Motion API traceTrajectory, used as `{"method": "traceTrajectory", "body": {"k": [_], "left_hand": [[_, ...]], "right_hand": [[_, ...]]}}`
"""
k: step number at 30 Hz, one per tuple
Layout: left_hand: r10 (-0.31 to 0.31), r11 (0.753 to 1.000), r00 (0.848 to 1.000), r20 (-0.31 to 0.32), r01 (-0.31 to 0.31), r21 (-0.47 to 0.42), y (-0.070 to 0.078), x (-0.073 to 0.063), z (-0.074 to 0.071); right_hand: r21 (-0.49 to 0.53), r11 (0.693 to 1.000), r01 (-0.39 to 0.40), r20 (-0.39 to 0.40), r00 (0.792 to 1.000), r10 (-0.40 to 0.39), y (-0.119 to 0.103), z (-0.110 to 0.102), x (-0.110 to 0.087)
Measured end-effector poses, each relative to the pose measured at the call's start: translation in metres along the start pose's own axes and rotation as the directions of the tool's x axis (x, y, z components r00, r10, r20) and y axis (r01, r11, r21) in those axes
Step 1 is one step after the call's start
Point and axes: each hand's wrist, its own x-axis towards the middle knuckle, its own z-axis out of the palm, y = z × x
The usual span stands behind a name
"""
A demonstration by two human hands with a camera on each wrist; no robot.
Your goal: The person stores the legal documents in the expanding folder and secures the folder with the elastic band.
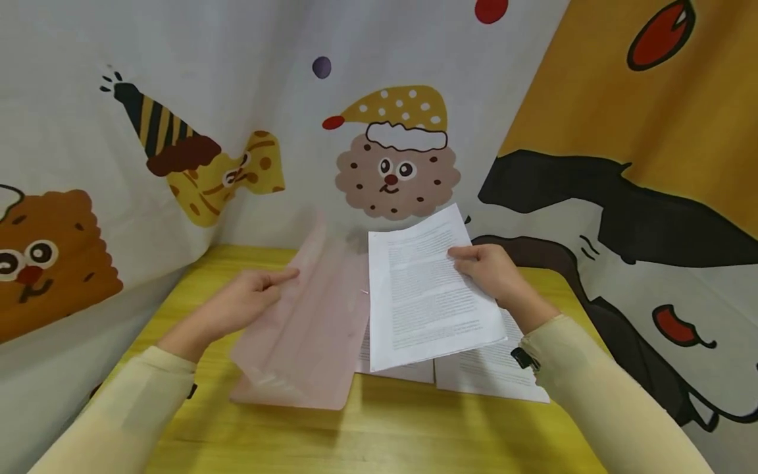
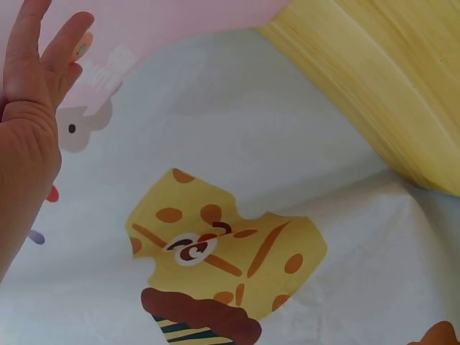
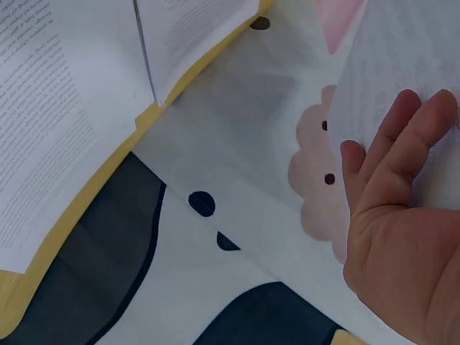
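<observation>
In the head view my left hand [image 1: 251, 299] pinches the raised cover of a translucent pink plastic folder [image 1: 328, 355] at its left side. The folder stands partly open above the table. My right hand [image 1: 494, 273] holds printed sheets [image 1: 426, 303] by their right edge, thumb in front; they hang tilted just right of the folder. How many sheets it grips cannot be told. In the left wrist view, fingers of the left hand [image 2: 32, 108] lie against the pink plastic [image 2: 158, 18]. The right wrist view shows the right hand [image 3: 402, 187] with fingers behind the paper [image 3: 381, 57].
Beneath the held sheets, more printed pages [image 1: 494, 375] lie side by side on the yellow wood-grain table [image 1: 403, 434]. Behind the table hangs a white curtain [image 1: 249, 52] with cartoon prints, which also runs down both sides.
</observation>
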Motion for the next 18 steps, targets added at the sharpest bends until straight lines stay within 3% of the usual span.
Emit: {"method": "traceTrajectory", "body": {"k": [3, 11, 14, 18], "left_hand": [[-0.003, 1.000, 1.000, 0.019, 0.003, 0.001, -0.001, 0.001, 0.002], [-0.004, 1.000, 1.000, 0.027, 0.004, 0.012, -0.003, 0.002, 0.005], [0.014, 1.000, 1.000, 0.023, -0.015, 0.028, -0.003, 0.004, 0.007], [0.045, 0.998, 0.999, 0.013, -0.046, 0.050, -0.002, 0.010, 0.010]], "right_hand": [[-0.008, 1.000, -0.001, 0.017, 1.000, 0.002, 0.002, 0.006, 0.001], [-0.154, 0.986, 0.063, 0.082, 0.995, -0.051, 0.001, 0.008, 0.002], [-0.106, 0.992, 0.065, 0.173, 0.984, -0.046, 0.002, 0.008, 0.001], [-0.064, 0.996, 0.059, 0.305, 0.952, -0.036, 0.008, 0.018, 0.001]]}}
